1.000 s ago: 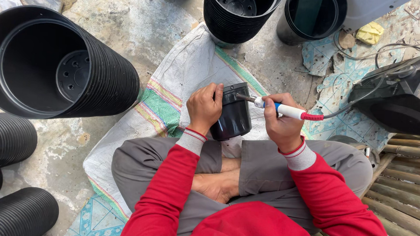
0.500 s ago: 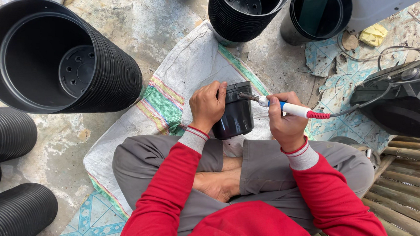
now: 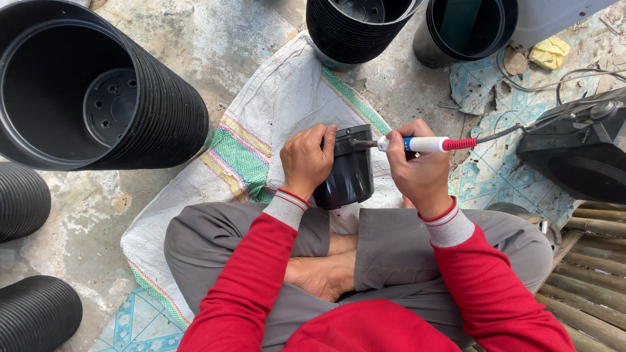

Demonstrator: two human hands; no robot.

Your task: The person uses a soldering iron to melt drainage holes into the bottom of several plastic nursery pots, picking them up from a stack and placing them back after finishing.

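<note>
Left hand: left hand [image 3: 306, 160], centre of the frame, fingers curled around the side of a small black pot [image 3: 348, 172], gripping it.
Right hand: right hand [image 3: 415, 172], just right of centre, fingers pinched around a pen-shaped tool [image 3: 427, 144] with a white, blue and red barrel.
Pot position: held above the lap, lying on its side, rim towards the top of the frame.
Tool contact: metal tip touches the pot near its upper rim; whether it has gone through the wall cannot be told.
Cord: a dark cable [image 3: 523, 125] runs from the tool towards a black box [image 3: 595, 149] at the right edge.
Surroundings: woven sack [image 3: 273, 111] under the legs; large stack of black pots [image 3: 84, 88] at upper left; further stacks [image 3: 358, 19] at top centre.
Risk, slip: in my judgement the tip could skid off the curved, smooth wall towards the left fingers, which sit close to it.
Risk, cord: the cable could snag and pull the tip off its mark.
Risk, legs: bare feet lie directly below the work.
</note>
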